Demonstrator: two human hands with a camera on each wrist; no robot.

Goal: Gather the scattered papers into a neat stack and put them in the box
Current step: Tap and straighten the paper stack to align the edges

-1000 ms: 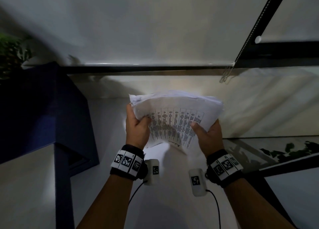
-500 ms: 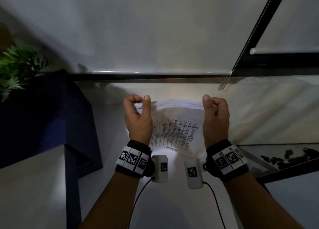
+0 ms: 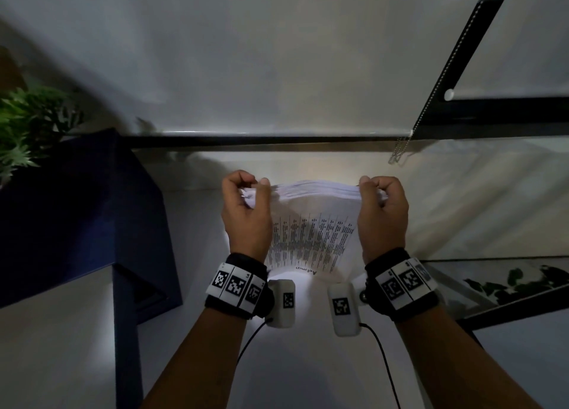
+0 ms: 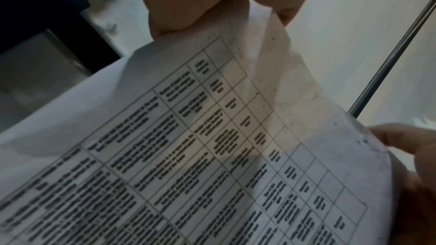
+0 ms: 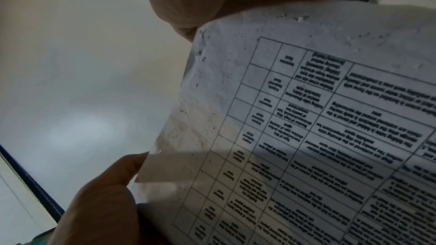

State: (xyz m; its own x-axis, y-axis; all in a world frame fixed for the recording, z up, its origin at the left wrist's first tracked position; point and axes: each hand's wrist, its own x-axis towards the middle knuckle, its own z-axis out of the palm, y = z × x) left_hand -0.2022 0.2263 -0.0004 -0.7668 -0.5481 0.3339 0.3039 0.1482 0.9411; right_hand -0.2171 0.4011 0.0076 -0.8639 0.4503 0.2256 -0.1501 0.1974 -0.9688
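A stack of white printed papers [image 3: 314, 230] stands on edge on the white table, its printed table facing me. My left hand [image 3: 246, 205] grips the stack's left upper corner, thumb in front and fingers curled over the top. My right hand [image 3: 381, 208] grips the right upper corner the same way. The left wrist view shows the papers [image 4: 212, 146] pinched under the left hand's fingers [image 4: 188, 6]. In the right wrist view the sheet [image 5: 306, 118] fills the frame. The dark blue box [image 3: 77, 223] stands at the left, its inside hidden.
A green plant [image 3: 27, 125] sits behind the box at the far left. A white wall with a black rail [image 3: 277, 139] runs behind the table. A bead chain [image 3: 431, 85] hangs at the right. A glass surface [image 3: 508, 279] lies at the right.
The hands moved from the stack's lower sides up to its top corners, and the sheets went from a loose tilted bundle to an upright squared stack. The last half second shows little motion.
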